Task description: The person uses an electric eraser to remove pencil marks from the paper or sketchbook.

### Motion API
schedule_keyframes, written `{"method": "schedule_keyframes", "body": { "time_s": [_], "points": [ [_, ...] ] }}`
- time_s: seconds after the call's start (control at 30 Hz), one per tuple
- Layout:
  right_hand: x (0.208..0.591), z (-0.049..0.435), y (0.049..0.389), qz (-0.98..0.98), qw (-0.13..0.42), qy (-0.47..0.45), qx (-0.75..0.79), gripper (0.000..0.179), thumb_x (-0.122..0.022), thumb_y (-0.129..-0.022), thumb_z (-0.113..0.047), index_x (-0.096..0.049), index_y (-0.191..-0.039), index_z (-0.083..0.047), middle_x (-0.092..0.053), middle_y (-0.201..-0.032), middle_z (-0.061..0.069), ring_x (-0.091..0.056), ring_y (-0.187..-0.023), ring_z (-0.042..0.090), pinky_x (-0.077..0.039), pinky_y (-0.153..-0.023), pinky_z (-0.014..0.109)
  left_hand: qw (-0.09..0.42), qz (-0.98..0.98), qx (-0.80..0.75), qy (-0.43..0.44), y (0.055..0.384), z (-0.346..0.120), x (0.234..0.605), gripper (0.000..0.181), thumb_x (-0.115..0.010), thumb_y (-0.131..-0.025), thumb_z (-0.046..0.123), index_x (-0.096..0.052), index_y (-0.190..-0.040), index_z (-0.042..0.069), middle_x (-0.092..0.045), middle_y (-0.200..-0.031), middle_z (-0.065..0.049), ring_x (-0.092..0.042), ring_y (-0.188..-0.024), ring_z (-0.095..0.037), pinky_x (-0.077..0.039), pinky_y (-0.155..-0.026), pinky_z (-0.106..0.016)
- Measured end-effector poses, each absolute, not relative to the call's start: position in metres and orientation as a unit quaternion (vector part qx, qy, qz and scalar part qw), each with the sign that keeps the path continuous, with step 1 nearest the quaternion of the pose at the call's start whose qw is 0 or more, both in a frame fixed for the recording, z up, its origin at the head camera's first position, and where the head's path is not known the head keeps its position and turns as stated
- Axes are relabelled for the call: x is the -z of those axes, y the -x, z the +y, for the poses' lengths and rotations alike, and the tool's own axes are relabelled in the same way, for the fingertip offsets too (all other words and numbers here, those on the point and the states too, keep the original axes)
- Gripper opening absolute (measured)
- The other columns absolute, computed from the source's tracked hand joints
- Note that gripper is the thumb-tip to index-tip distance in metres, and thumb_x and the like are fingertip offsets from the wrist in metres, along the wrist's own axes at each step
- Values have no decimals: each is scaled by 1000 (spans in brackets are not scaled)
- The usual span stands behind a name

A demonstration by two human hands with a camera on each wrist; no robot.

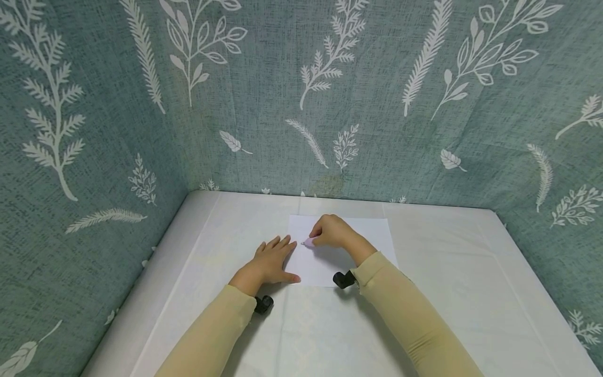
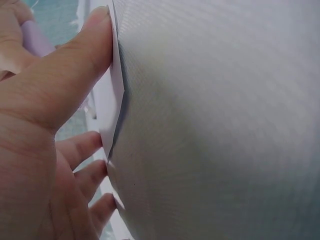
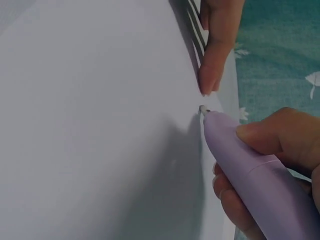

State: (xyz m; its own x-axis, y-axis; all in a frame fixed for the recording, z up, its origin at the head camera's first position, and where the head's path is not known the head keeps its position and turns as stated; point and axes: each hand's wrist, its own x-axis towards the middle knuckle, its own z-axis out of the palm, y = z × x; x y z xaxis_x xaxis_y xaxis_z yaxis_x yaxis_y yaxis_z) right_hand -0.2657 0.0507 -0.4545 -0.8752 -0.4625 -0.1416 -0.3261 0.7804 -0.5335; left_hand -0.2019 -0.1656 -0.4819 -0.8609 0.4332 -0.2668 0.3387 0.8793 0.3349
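A sheet of white paper (image 1: pixel 313 269) lies on the white-covered table. My left hand (image 1: pixel 274 262) rests at the paper's left edge with its fingers spread; in the left wrist view the thumb (image 2: pixel 85 65) presses on the edge near a corner. My right hand (image 1: pixel 335 233) grips a thick lilac pen-shaped tool (image 3: pixel 250 175) between thumb and fingers. Its narrow tip (image 3: pixel 204 110) points left, right at the paper, close to a left fingertip. The right palm is hidden in the head view.
The white cloth of the table (image 1: pixel 447 293) spreads around the paper. Green leaf-patterned fabric (image 1: pixel 282 167) stands behind the table and along its sides. A small black camera sits at each wrist, the right one (image 1: pixel 344 280) over the paper's front edge.
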Motion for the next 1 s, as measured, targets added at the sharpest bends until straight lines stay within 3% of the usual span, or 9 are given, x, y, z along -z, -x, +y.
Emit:
{"method": "schedule_keyframes", "body": {
  "time_s": [0.33, 1.0],
  "points": [
    [455, 69, 259, 931, 129, 190, 284, 10, -80, -85, -16, -82, -94, -12, -74, -87, -5, -62, -80, 10, -52, -76, 31, 172, 956, -132, -198, 202, -163, 483, 102, -76, -79, 61, -31, -159, 17, -19, -166, -8, -13, -152, -35, -11, -119, -60],
    [452, 167, 203, 918, 51, 110, 377, 27, -75, -91, -26, -77, -114, -12, -73, -110, 4, -66, -100, 22, -55, -82, 39, 172, 956, -134, -196, 201, -164, 483, 102, -78, -79, 59, -31, -159, 16, -18, -166, -8, -13, -152, -35, -11, -119, -60]
  ]
}}
